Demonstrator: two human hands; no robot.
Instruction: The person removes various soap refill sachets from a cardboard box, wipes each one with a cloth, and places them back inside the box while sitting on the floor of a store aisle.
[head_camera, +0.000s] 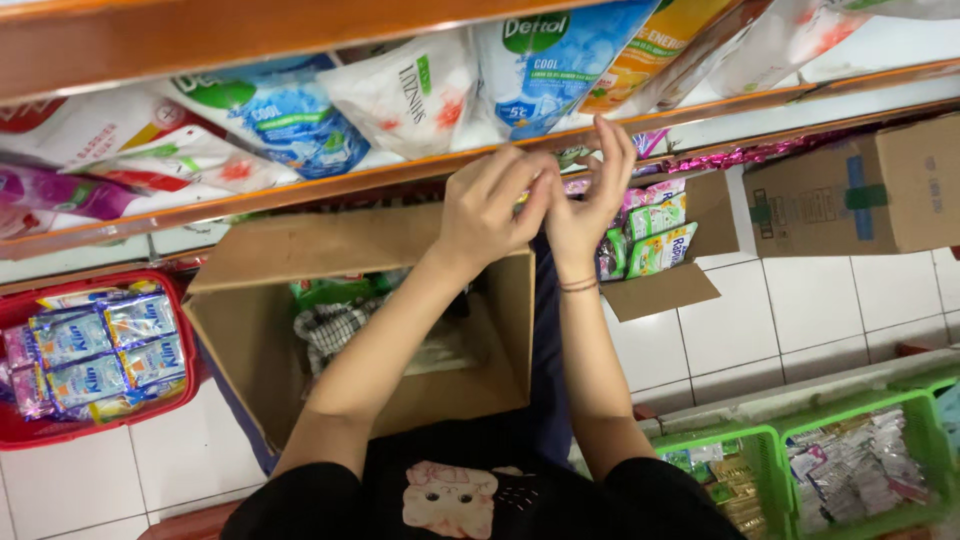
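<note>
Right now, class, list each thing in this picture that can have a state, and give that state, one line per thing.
Left hand: raised at the shelf edge, fingers bent, touching the right hand.
Right hand: raised, fingers up; whether it holds anything cannot be told.
Large cardboard box: open, cloth inside.
Small cardboard box: open, packets inside.
Taped cardboard box: closed.
Red basket: filled with sachets.
Green baskets: filled with packets.

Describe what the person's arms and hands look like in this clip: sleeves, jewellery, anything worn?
Both forearms are bare; no gloves on the left hand or the right hand. The right wrist carries a thin reddish string bracelet. No rings or watch can be made out. Short black sleeves end near the elbows, part of a black top with a pale cartoon print on the chest.
</note>
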